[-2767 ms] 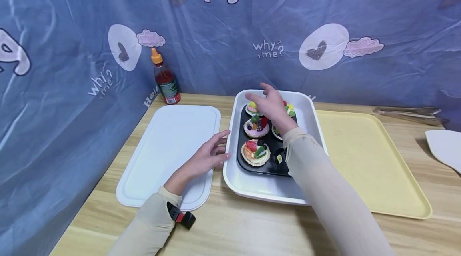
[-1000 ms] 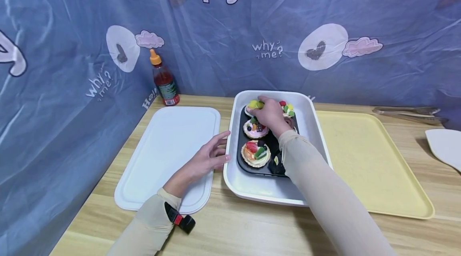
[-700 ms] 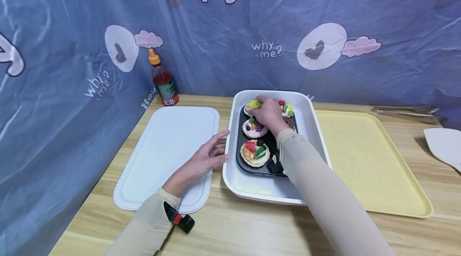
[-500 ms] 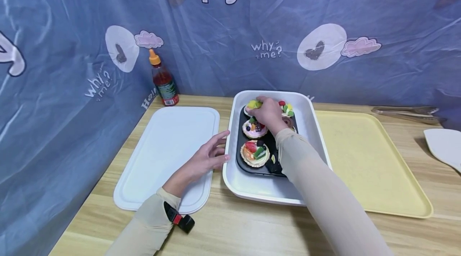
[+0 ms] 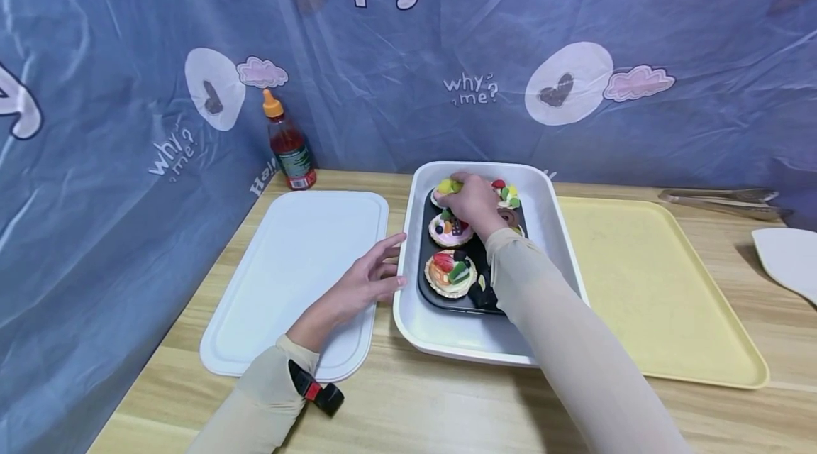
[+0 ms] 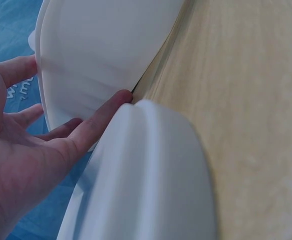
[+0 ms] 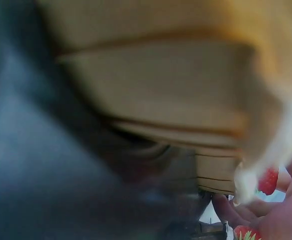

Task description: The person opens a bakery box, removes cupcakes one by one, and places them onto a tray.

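My left hand (image 5: 357, 287) has its loosely spread fingers against the left outer wall of a deep white tray (image 5: 447, 335). In the left wrist view, the fingertips of my left hand (image 6: 40, 155) touch that wall (image 6: 105, 50). Inside the tray sits a black muffin tin (image 5: 440, 303) with several fruit-topped tarts. The right hand (image 5: 479, 202) reaches over the tin, thumb and fingers around the back-left tart (image 5: 447, 188) with yellow-green topping. A pink tart (image 5: 449, 229) and an orange one (image 5: 449, 273) sit nearer in that row. The forearm hides part of the right row.
Left of the tray lies a white board (image 5: 300, 269), partly under the left forearm. A yellow tray (image 5: 657, 291) is on the right, with metal tongs (image 5: 727, 200) and a white paddle (image 5: 788, 255) beyond it. A sauce bottle (image 5: 291, 149) stands at the back left by the curtain (image 5: 396, 85).
Earlier my right hand hovered with spread fingers over the back of the tin; it has lowered onto the back-left tart and stayed there. The left hand has kept its place.
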Demonstrator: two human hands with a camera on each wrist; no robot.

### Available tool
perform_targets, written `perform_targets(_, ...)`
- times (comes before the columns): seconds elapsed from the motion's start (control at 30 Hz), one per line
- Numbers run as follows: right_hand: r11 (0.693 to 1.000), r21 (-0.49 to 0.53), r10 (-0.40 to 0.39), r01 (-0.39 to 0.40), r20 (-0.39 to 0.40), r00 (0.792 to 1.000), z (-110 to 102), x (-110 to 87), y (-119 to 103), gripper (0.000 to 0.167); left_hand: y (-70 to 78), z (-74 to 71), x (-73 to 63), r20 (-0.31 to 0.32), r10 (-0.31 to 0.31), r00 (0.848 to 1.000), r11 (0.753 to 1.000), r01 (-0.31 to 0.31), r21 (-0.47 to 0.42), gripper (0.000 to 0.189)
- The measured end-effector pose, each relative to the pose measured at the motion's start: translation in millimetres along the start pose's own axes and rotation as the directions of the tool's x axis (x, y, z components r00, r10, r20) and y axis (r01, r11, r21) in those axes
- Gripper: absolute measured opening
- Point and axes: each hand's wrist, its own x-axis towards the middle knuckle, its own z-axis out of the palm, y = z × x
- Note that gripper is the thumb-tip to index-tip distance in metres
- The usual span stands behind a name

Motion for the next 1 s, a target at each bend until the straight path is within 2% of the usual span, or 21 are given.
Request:
perform_targets(0.23,0.999,0.039,-0.016,0.017,-0.015,1.0,1.7,-0.3,0.9,0.06,-1.8,-0.6,-0.1,0.012,0.008,1.0,1.0,-0.007,-0.01,0.072)
perform_targets(0.5,0.999,0.028,-0.045,0.047,-0.051,0.998,3.3,-1.7,1.1,0.059,-2.5,-1.7,0.5,0.024,0.011,1.0,1.0,-0.011,-0.004,0.072)
perform_targets(0.83,0.995,0.044,-0.088,0.093,-0.098,0.991,4.6,-3.2,3.6,0.057,-2.9,-0.8,1.0,0.006,-0.009,1.0,1.0,0.009,0.013,0.073)
perform_targets(1.0,0.993,0.058,-0.097,0.104,-0.107,0.99,5.1,-3.8,3.2,0.055,-2.6,-0.6,0.3,0.009,0.005,1.0,1.0,-0.005,0.02,0.073)
